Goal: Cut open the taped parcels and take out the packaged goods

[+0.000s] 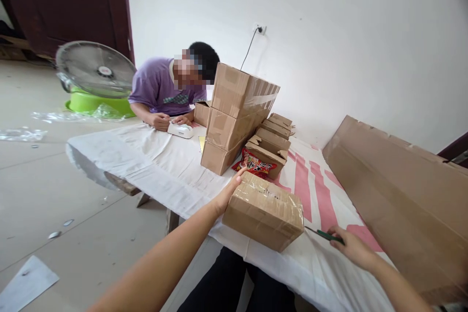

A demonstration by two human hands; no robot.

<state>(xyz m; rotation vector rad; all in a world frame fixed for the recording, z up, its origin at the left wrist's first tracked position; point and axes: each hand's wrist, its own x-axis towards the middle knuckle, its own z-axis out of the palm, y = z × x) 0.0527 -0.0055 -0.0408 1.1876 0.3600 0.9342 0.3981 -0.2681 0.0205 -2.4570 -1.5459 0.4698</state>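
Observation:
A taped cardboard box (263, 207) rests near the front edge of the cloth-covered table. My left hand (231, 190) grips its left side, with the fingertips by the upper back edge and some fingers hidden behind it. Off the box's right end, my right hand (349, 244) is closed around a green-handled tool (329, 237) with a thin dark blade. The blade's tip points at the box's right corner; I cannot tell whether it touches. Just behind the box lies a red snack packet (254, 163), leaning against a small open carton (268, 148).
Stacked cardboard boxes (228, 117) stand at the table's middle. Behind them sits a person in a purple shirt (155, 80), hands by a white device (180, 129). A large cardboard sheet (402, 195) borders the right. A fan (97, 68) and green basin (89, 102) are on the left.

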